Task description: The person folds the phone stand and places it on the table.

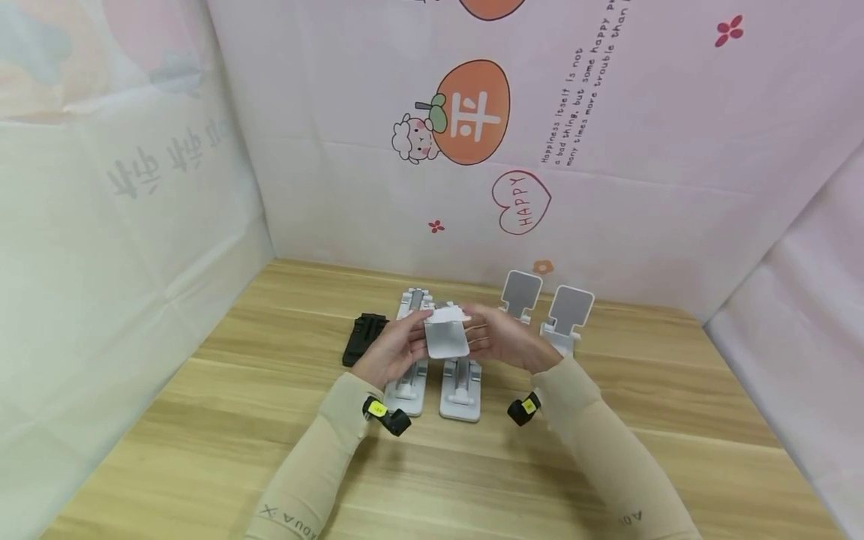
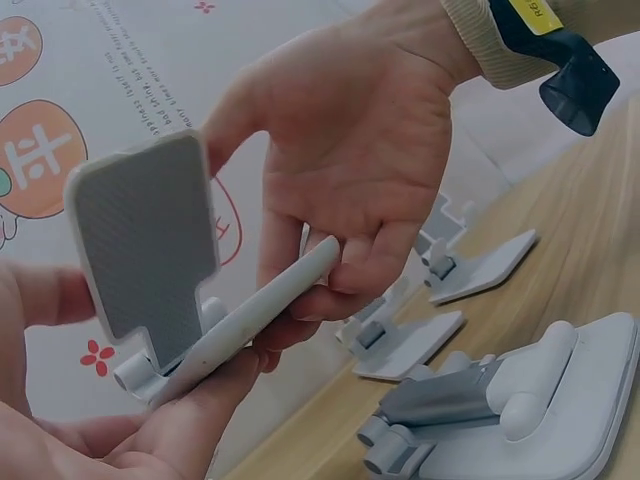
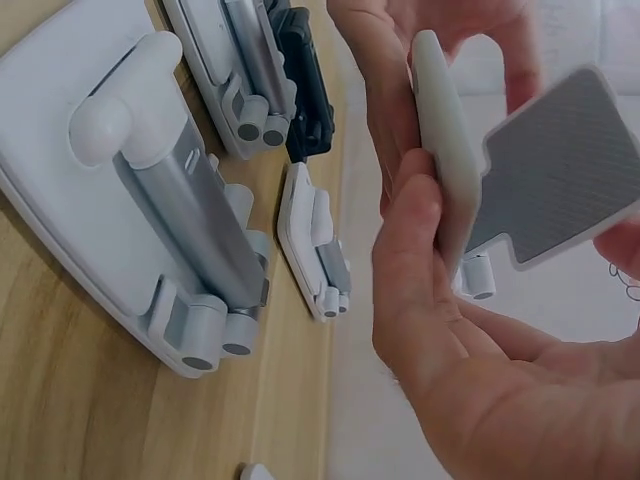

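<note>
Nearest, sleeves: Beige sleeves (image 1: 331,450) covered both my arms, with a black wrist camera (image 1: 388,418) strapped at the left cuff.
Left hand: My left hand (image 1: 394,350) gripped the hinge end of a white phone stand (image 1: 447,341), thumb at the edge of its upright plate and fingers under its base.
Right hand: My right hand (image 1: 508,337) held the base's other end with curled fingers. I think I held both ends because the hinged parts could swing.
Held stand: It was between my palms, raised over the table (image 1: 405,480). Its base's long axis ran from my left hand towards my right, slanting upward in the left wrist view; the plate rose from the hinge end, its grey pad (image 2: 148,250) facing that camera.
Folded pair: A left folded stand (image 1: 403,409) and a right folded stand (image 1: 460,409) lay below, long axes pointing away from me, probably side by side for easy reach.
Black stand: The black stand (image 1: 363,341) lay flat, left of that pair.
Open pair: Two open stands (image 1: 570,309) stood to the right, plates up, perhaps set apart from the folded ones.
Wall: Behind hung a printed cloth (image 1: 351,187).
</note>
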`<move>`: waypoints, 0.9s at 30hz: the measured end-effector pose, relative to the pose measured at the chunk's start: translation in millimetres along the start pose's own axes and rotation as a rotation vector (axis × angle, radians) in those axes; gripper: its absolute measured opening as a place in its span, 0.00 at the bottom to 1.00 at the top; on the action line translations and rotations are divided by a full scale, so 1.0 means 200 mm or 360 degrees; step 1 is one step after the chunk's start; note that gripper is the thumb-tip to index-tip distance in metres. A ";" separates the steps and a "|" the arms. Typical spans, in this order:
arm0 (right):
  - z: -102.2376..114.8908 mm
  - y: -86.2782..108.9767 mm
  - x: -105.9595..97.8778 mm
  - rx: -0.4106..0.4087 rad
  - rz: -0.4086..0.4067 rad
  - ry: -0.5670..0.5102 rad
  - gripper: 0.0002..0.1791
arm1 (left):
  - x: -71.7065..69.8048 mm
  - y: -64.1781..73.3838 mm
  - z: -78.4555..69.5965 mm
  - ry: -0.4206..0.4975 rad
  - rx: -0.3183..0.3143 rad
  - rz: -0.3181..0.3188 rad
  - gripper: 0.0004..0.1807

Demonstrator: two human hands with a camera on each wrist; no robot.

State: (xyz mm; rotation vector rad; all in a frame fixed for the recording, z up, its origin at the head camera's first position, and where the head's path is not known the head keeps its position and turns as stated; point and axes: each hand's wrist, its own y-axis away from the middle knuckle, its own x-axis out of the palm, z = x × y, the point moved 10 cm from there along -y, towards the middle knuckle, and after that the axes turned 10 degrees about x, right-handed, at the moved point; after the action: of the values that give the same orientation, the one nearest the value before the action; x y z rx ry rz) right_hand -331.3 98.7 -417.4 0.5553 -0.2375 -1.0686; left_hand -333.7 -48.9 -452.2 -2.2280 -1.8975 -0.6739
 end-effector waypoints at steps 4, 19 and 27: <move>0.00 0.01 0.00 -0.0081 0.0031 -0.0039 0.31 | 0.01 0.01 -0.01 -0.0001 0.0022 0.0008 0.26; 0.04 0.03 -0.06 -0.0184 -0.0114 -0.0033 0.24 | 0.06 -0.07 -0.09 -0.0285 0.0068 0.0074 0.23; 0.13 -0.04 -0.17 -0.0168 -0.0332 -0.0016 0.25 | 0.15 -0.23 -0.26 -0.0988 0.0225 0.0139 0.19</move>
State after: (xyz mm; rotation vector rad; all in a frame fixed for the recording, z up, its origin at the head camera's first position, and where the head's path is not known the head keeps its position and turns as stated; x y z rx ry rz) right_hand -365.6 117.7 -397.0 0.4870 -0.1329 -1.2788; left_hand -387.4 -33.1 -401.1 -2.6000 -1.9781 0.1975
